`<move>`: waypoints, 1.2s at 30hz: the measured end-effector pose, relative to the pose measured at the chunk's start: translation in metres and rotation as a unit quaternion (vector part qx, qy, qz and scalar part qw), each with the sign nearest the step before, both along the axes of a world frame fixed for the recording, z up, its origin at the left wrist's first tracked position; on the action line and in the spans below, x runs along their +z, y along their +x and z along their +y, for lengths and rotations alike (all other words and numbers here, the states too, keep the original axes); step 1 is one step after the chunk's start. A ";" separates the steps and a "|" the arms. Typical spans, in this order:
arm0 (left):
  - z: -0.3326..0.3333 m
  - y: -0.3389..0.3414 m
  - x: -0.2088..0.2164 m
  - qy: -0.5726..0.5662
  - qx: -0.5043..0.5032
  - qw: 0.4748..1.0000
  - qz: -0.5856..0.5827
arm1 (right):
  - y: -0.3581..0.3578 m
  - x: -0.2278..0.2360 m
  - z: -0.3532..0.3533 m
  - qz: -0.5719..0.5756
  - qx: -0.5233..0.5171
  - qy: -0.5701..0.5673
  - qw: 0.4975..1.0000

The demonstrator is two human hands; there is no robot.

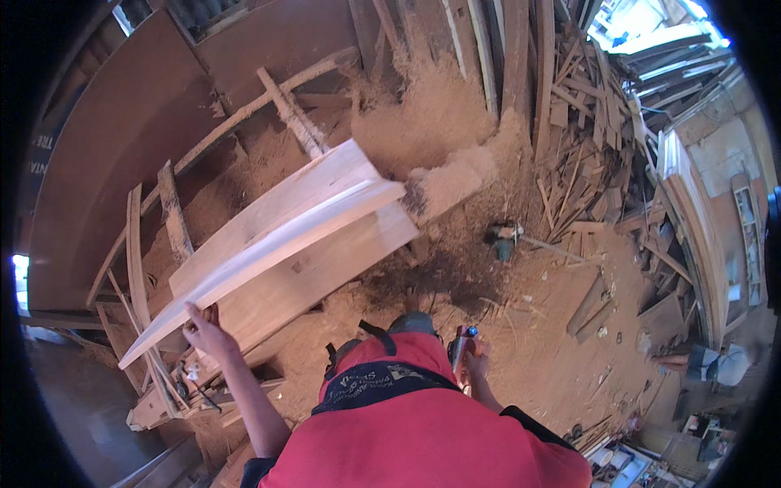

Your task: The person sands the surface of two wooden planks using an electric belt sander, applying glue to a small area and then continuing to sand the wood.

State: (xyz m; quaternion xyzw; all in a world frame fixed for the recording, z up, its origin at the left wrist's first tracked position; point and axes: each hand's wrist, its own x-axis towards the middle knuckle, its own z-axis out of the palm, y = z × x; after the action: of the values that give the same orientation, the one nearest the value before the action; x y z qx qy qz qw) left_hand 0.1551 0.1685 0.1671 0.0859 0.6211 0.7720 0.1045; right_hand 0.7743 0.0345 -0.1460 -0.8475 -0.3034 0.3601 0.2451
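My left hand (205,329) grips the near end of a long pale curved wooden board (268,244) that lies tilted on top of a wide pale wooden panel (325,252). My right hand (474,358) is down by my hip, closed on a small cylindrical object with a blue top and a red part (462,340), maybe a tool or a bottle. My red shirt fills the lower middle of the view.
Sawdust heaps (431,122) cover the ground behind the panel. Scrap wood pieces (586,122) are stacked at the right. A small green machine (503,237) sits on the dirt floor. Rough timber strips (138,252) lean at the left. A pale door frame (691,211) stands far right.
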 end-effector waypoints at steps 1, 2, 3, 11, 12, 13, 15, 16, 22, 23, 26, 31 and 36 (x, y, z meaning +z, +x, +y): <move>0.003 0.006 0.006 -0.014 0.004 1.000 0.015 | 0.009 -0.003 0.016 0.001 0.002 0.002 1.000; 0.006 0.010 0.004 -0.014 0.012 1.000 0.022 | 0.016 -0.008 0.031 -0.010 0.010 -0.050 0.999; 0.009 0.012 0.002 -0.014 0.021 0.999 0.028 | 0.023 -0.014 0.047 -0.020 0.019 -0.102 0.994; 0.007 0.015 0.011 -0.070 0.057 0.995 0.046 | 0.079 -0.016 0.164 -0.049 0.153 0.023 0.987; -0.003 0.000 0.004 -0.069 0.042 0.996 0.048 | 0.085 -0.019 0.171 -0.046 0.174 -0.043 0.983; -0.010 -0.009 -0.001 -0.066 0.025 0.996 0.050 | 0.092 -0.023 0.178 -0.045 0.199 -0.109 0.973; -0.001 -0.003 0.003 -0.081 0.032 0.995 0.052 | 0.106 -0.030 0.192 -0.031 0.176 -0.151 0.972; 0.012 0.007 0.003 -0.074 0.034 0.996 0.044 | 0.126 -0.043 0.193 -0.022 0.155 -0.146 0.977; 0.008 -0.013 0.002 -0.049 -0.017 0.997 0.055 | 0.142 -0.061 0.211 -0.110 0.212 0.007 0.971; 0.024 0.001 0.005 -0.045 0.000 0.998 0.054 | 0.148 -0.061 0.212 -0.144 0.221 0.022 0.964; 0.049 0.035 0.027 -0.047 0.061 0.996 0.053 | 0.157 -0.066 0.214 -0.144 0.241 0.008 0.960; 0.015 0.015 0.023 -0.103 0.118 0.986 0.061 | 0.133 -0.043 0.222 -0.133 0.272 -0.015 0.953; 0.061 0.015 0.022 -0.069 0.094 0.992 0.057 | 0.163 -0.051 0.214 -0.096 0.330 0.038 0.938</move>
State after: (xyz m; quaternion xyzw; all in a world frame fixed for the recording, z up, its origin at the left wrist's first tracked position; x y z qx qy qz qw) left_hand 0.1696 0.2299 0.1889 0.0639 0.6830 0.7276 0.0016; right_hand 0.9370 0.2489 -0.1973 -0.7205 -0.6014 0.3258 0.1141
